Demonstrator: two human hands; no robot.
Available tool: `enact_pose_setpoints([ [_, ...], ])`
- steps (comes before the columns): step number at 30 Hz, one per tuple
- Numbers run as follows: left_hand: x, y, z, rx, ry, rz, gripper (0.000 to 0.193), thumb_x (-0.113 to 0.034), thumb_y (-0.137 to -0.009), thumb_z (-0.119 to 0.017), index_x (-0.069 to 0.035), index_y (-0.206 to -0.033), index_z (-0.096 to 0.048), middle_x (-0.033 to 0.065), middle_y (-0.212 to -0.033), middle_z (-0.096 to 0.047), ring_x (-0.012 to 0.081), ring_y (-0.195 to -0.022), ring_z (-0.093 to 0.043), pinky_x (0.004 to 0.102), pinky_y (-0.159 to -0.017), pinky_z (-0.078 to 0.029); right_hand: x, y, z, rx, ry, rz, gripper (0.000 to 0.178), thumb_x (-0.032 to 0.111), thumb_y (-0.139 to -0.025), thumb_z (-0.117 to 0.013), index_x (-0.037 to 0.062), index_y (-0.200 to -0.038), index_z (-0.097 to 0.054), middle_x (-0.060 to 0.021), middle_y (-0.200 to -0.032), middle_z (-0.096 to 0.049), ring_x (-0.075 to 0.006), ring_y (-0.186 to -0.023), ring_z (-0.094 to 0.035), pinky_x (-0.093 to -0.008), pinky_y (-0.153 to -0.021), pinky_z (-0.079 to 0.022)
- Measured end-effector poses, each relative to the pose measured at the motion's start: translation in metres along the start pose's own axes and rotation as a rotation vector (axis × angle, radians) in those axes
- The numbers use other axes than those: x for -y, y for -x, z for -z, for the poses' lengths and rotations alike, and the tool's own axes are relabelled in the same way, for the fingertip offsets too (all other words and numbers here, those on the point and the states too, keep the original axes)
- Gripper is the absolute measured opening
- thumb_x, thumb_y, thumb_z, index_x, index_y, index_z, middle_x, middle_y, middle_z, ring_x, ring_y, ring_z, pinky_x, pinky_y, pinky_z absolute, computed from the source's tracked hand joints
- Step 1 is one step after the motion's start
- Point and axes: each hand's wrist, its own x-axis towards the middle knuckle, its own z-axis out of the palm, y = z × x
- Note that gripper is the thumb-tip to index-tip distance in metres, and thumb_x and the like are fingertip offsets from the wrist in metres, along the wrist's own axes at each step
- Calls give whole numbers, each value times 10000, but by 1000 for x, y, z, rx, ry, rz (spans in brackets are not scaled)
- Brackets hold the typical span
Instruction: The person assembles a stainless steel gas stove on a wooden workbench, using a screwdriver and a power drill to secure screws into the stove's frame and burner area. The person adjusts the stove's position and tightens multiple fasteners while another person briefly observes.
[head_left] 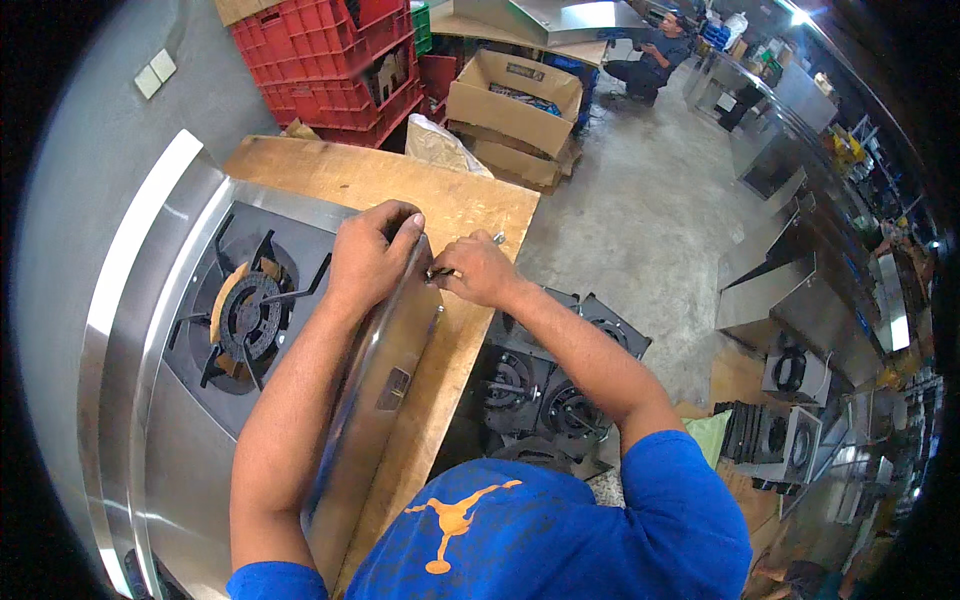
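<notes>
A stainless steel gas stove (pixel 185 475) stands on a wooden table (pixel 385 170) in front of me. Its burner (pixel 250 315) sits on a black plate with dark pan-support arms. My left hand (pixel 372 255) is closed over the top edge of the stove's front panel, near its far corner, with the thumb towards the panel. Just right of it, my right hand (pixel 475 268) pinches a small dark part (pixel 438 273) against the front panel. The fingers partly hide that part, so its exact kind does not show. Nearer to me, a small rectangular plate (pixel 394 388) shows on the panel.
Black burner units (pixel 540 385) lie below the table's right side. Red crates (pixel 325 65) and an open cardboard box (pixel 515 100) stand beyond the table. A person (pixel 655 55) crouches at the back. Metal cabinets (pixel 780 300) line the right; a grey wall (pixel 90 200) is left.
</notes>
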Motion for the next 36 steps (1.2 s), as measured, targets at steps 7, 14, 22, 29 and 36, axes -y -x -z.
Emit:
enact_pose_setpoints([
  [7, 0, -2, -2, 8, 32, 41, 256, -224, -931, -664, 15, -1006, -719, 192, -895, -733, 305, -814, -730, 381, -761, -553, -39, -16, -2, -46, 89, 205, 269, 365, -839, -761, 101, -871, -723, -47, -806, -703, -233, -774, -652, -382, -739, -436],
  [14, 1, -5, -1, 23, 34, 66, 255, -220, -926, -675, 18, -1005, -721, 195, -903, -732, 293, -821, -727, 372, -769, -551, 3, 24, -118, -310, -1160, -821, 308, 334, -907, -770, 64, -809, -659, -3, -750, -640, -114, -717, -573, -300, -648, -443],
  [22, 3, -4, -1, 32, 58, 47, 232, -195, -927, -677, 19, -1008, -718, 174, -904, -734, 254, -820, -718, 356, -773, -547, -14, 35, -64, -227, -580, -532, 255, 296, -877, -785, 57, -871, -693, -37, -804, -695, -184, -724, -649, -332, -694, -503],
  [29, 2, -5, -1, 46, 50, 48, 225, -193, -915, -681, 17, -988, -719, 179, -915, -731, 276, -825, -712, 370, -776, -545, -43, -20, 13, -70, 107, 158, 282, 345, -772, -820, 101, -852, -702, -46, -832, -710, -270, -806, -656, -396, -868, -469],
  [36, 3, -6, -3, 22, 6, 9, 225, -197, -891, -693, 11, -970, -724, 189, -914, -727, 320, -850, -707, 395, -784, -542, -12, 14, -89, -69, -866, -824, 273, 305, -914, -741, 55, -999, -674, -35, -935, -702, -188, -880, -639, -341, -777, -482],
])
